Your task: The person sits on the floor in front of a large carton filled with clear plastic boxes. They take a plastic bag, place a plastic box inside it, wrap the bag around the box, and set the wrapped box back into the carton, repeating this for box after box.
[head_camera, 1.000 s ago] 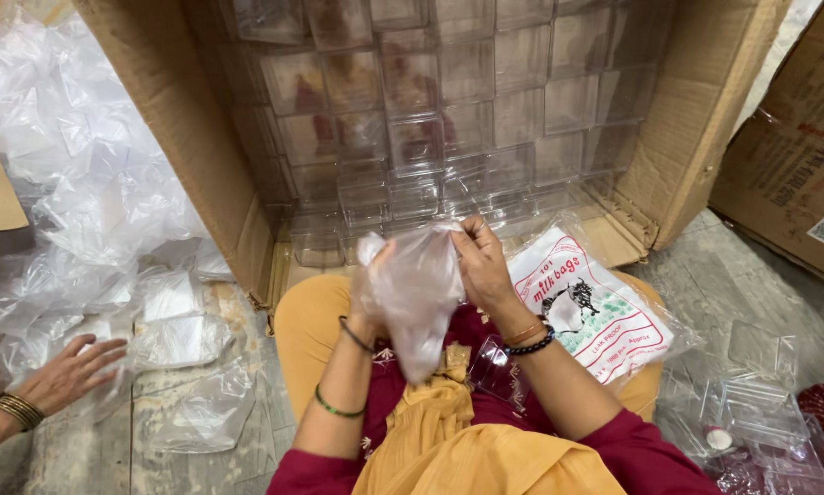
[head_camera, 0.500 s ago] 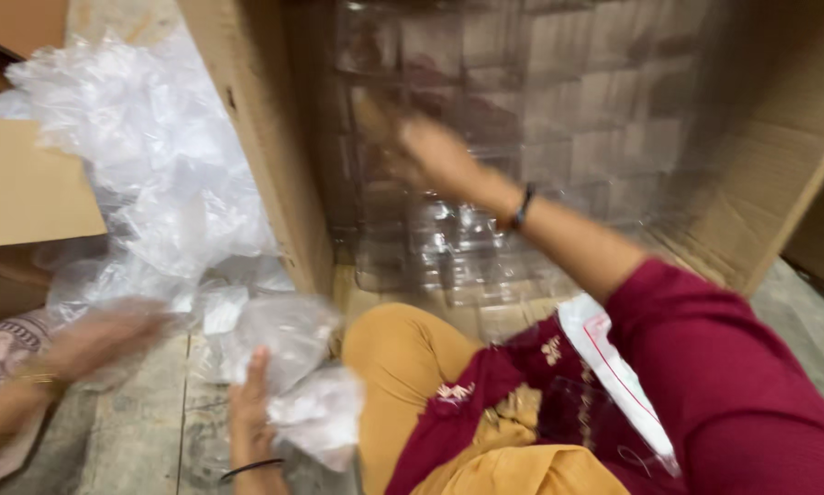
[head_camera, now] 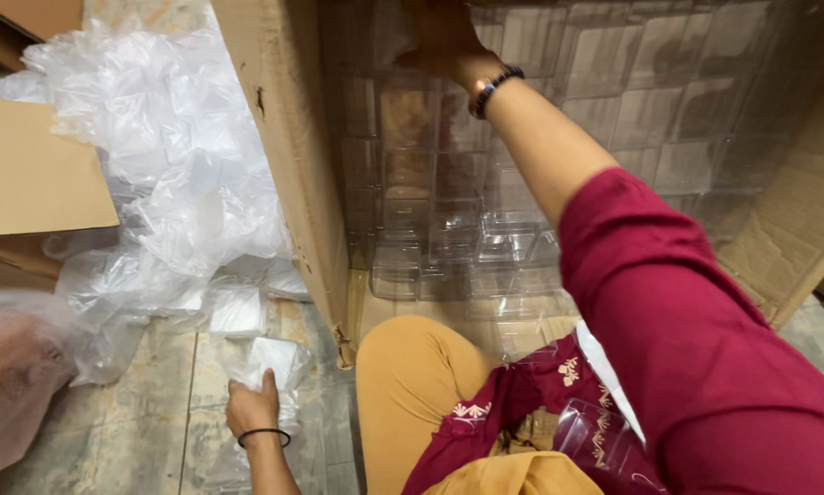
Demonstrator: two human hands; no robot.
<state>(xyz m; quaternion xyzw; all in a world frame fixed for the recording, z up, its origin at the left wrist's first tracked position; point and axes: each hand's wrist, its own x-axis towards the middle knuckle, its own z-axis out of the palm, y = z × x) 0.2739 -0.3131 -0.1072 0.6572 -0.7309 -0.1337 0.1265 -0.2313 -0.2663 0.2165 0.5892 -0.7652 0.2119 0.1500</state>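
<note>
My right hand (head_camera: 444, 44) reaches deep into a big cardboard box (head_camera: 288, 183) lying on its side, with the fingers on the stacked clear plastic containers (head_camera: 448, 220) near the top. My left hand (head_camera: 254, 406) rests low on the floor beside the box, fingers closed on a small clear plastic bag (head_camera: 279, 359). A black band sits on each wrist. One clear container (head_camera: 595, 435) lies on my lap by the red cloth.
A heap of crumpled clear plastic bags (head_camera: 164, 156) covers the floor to the left. A cardboard flap (head_camera: 31, 174) sits at far left. Another person's blurred hand (head_camera: 13, 344) shows at the left edge. The box's right wall (head_camera: 797, 229) closes off the right.
My right hand has gone higher and deeper into the box. My left hand has stayed low with the plastic bag on the floor. The view has tilted a little left.
</note>
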